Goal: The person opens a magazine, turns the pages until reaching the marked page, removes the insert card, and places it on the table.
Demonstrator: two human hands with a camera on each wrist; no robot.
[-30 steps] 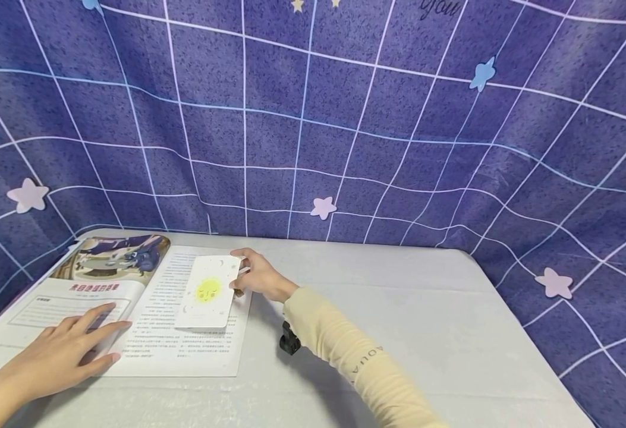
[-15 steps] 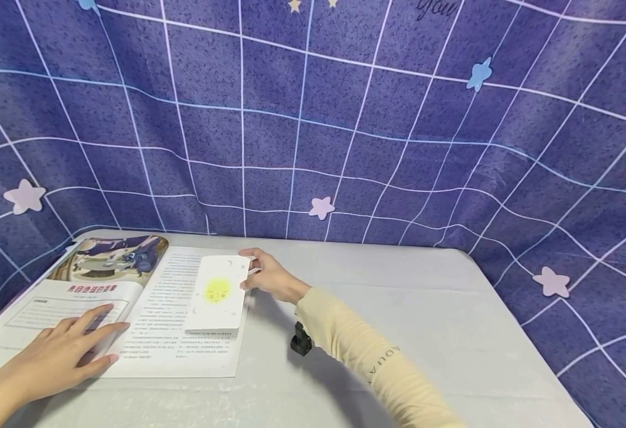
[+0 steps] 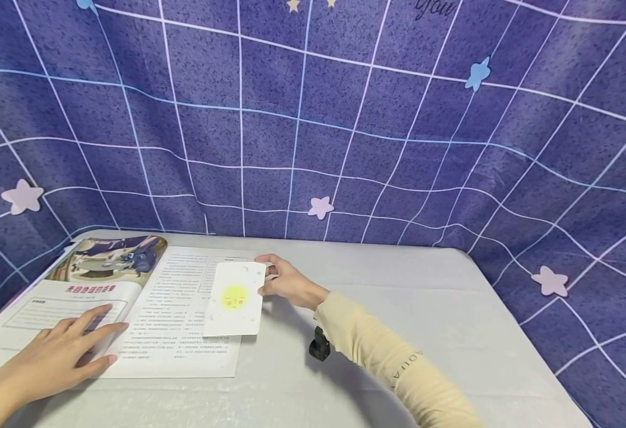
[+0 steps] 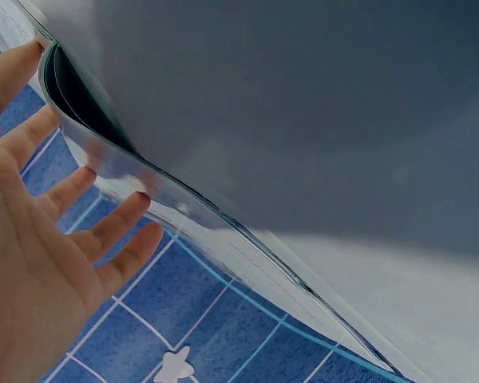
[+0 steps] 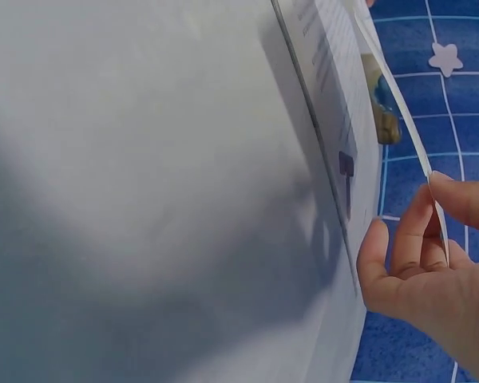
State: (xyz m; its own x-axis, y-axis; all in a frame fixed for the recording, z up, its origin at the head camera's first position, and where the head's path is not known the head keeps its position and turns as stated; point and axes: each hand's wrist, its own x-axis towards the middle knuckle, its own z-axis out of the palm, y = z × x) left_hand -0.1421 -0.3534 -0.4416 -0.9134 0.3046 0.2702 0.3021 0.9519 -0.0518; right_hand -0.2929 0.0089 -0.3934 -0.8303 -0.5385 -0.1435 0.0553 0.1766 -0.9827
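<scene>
An open magazine (image 3: pixel 184 356) lies at the left of the table, a picture and a red heading on its left page. My left hand (image 3: pixel 66 351) rests on that left page, fingers spread, near the fold; the left wrist view shows the same hand (image 4: pixel 56 215) with its fingertips on the paper. My right hand (image 3: pixel 291 285) pinches the right edge of a white card (image 3: pixel 235 324) printed with a yellow smiling sun. The card is held over the right page, its right part past the page's edge. In the right wrist view the card (image 5: pixel 407 112) appears edge-on between thumb and fingers.
A grey cloth covers the table (image 3: pixel 425 333). Behind and to the right hangs a purple-blue curtain (image 3: pixel 345 119) with grid lines and stars. A small black mount (image 3: pixel 320 345) sits under the right wrist.
My right hand has drawn the card rightward across the right page, from over its text to beyond the page's right edge. The left hand has stayed put.
</scene>
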